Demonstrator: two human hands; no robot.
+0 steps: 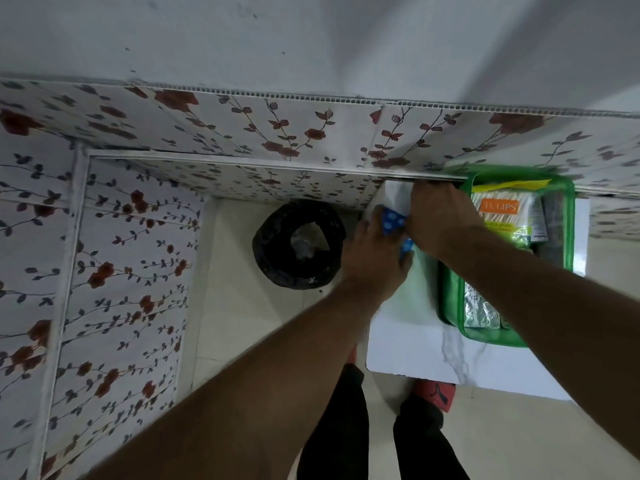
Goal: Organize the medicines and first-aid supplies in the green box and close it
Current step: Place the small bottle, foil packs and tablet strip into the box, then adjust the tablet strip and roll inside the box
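Note:
The green box point(450, 292) lies open on a white marble-look table point(408, 351) at the right. Inside it are a pack of cotton buds with an orange TULIPS label point(502, 211), a silver foil strip point(481, 310) and a dark tube point(538, 220). Just left of the box, both hands meet over the table's far left part. My left hand point(374, 258) and my right hand point(441, 216) both grip a blue item with white dots point(393, 220). Most of that item is hidden by the fingers.
A bin lined with a black bag point(298, 244) stands on the pale tiled floor left of the table. Floral-patterned wall panels point(121, 271) close in the left and far sides. My legs and red shoes point(434, 393) are below the table's near edge.

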